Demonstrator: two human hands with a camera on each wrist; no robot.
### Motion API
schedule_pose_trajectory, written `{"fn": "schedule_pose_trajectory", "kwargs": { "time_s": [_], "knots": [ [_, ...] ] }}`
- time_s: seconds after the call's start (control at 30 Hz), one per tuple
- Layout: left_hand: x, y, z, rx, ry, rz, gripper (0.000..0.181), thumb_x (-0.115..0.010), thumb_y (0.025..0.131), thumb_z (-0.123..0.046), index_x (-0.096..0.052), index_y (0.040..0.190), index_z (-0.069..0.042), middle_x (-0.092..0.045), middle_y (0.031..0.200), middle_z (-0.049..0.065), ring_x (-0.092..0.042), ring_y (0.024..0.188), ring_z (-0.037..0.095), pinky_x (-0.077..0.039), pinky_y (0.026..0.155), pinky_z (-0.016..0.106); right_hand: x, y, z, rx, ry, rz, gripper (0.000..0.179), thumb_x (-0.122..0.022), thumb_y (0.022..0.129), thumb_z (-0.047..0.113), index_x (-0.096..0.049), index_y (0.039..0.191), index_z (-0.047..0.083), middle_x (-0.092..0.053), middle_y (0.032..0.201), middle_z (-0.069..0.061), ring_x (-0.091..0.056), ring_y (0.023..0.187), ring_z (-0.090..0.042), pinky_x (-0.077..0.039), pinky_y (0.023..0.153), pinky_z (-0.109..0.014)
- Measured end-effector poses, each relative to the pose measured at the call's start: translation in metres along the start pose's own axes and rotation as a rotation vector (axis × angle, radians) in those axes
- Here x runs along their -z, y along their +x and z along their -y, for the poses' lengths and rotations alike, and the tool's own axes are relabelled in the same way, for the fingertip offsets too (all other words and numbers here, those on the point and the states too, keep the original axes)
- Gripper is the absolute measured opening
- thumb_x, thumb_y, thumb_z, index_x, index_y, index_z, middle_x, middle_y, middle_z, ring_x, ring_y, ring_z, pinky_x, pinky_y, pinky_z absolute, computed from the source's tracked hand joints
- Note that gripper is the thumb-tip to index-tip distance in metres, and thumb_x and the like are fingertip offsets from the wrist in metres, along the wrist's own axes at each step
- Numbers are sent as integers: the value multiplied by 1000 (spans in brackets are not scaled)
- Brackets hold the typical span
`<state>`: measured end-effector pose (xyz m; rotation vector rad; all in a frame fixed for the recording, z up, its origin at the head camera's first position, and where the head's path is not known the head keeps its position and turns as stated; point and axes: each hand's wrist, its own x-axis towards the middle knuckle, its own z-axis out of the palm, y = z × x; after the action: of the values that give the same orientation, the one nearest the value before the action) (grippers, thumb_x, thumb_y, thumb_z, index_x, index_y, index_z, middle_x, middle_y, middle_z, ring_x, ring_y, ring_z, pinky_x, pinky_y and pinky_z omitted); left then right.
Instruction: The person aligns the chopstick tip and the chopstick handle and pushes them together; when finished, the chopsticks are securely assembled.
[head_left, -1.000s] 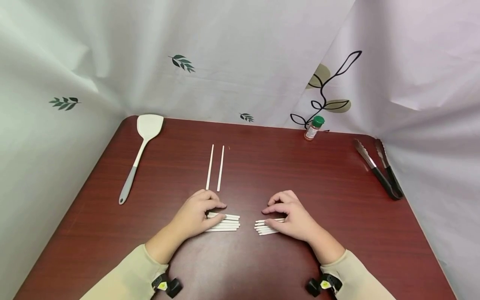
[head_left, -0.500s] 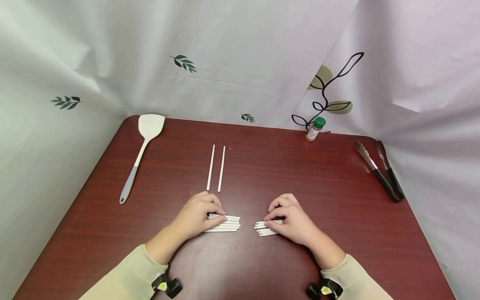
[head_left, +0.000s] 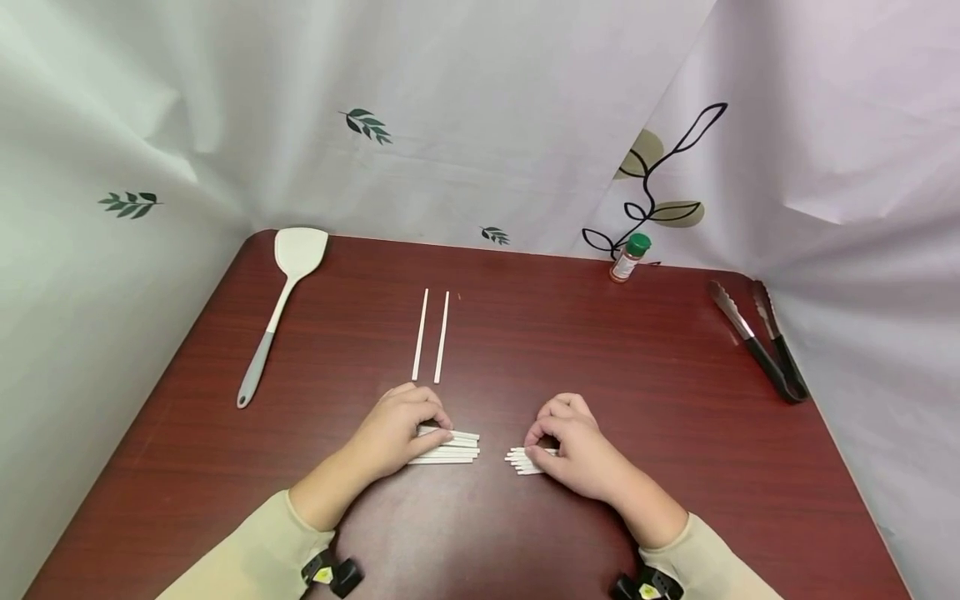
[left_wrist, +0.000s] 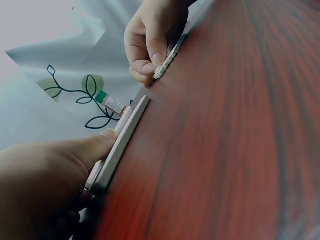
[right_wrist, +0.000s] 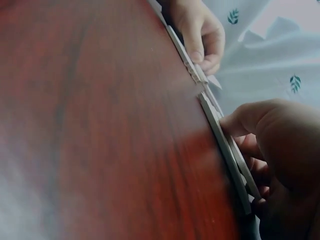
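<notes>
Several slim white chopsticks (head_left: 461,450) lie side by side under my left hand (head_left: 397,429), their ends pointing right. Its fingers curl over their far side while the thumb rests on top, holding the row. Across a small gap, my right hand (head_left: 577,442) pinches a second bunch of white chopsticks (head_left: 517,460) with thumb and forefinger, their narrow ends pointing left. The palm hides the rest of that bunch in the head view. Beyond my left hand, a separate pair of chopsticks (head_left: 441,337) lies nearly parallel, pointing away from me.
A white turner with a grey handle (head_left: 257,367) lies at the back left. A green-capped spice jar (head_left: 629,258) stands by the back edge, and black-handled tongs (head_left: 767,354) lie spread at the right. A white curtain (head_left: 450,125) hangs behind the table (head_left: 600,342).
My right hand has come slightly nearer, its forefinger closing to the thumb, and its chopsticks have shifted slightly left and bunched closer. My left forefinger has curled in onto its row.
</notes>
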<state>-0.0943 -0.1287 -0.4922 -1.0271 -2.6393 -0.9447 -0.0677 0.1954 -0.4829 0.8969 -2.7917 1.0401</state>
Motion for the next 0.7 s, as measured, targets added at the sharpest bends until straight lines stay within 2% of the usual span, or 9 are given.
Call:
{"fn": "schedule_pose_trajectory", "kwargs": {
  "time_s": [0.2, 0.3, 0.47, 0.7],
  "knots": [
    [1, 1, -3, 33, 55, 75, 13, -83, 93, -28, -70, 91, -28, -66, 99, -13, -60, 95, 12, -45, 84, 43, -1, -1, 3, 14, -39, 11, 19, -83, 88, 14, -71, 86, 28, -56, 93, 16, -47, 115, -21, -35, 102, -47],
    [1, 0, -4, 40, 66, 89, 13, -80, 95, -27, -68, 93, -27, -66, 102, -10, -60, 98, 14, -44, 83, 42, -2, -1, 4, -2, -58, 12, 18, -82, 90, 15, -70, 87, 29, -56, 94, 17, -47, 116, -22, -36, 100, -50],
    [-1, 0, -4, 53, 59, 69, 13, -78, 97, -23, -65, 94, -23, -66, 103, -8, -60, 98, 15, -44, 83, 42, -7, 0, 6, -47, -68, -21, 14, -76, 96, 17, -68, 93, 27, -59, 98, 17, -48, 117, -22, -34, 98, -54],
    [-2, 1, -4, 98, 34, 10, 13, -76, 98, -22, -64, 100, -20, -69, 98, -8, -63, 94, 14, -47, 85, 45, -12, 3, 3, -64, -31, -149, 12, -73, 99, 11, -68, 100, 22, -66, 101, 10, -56, 108, -18, -35, 99, -54]
  ]
}}
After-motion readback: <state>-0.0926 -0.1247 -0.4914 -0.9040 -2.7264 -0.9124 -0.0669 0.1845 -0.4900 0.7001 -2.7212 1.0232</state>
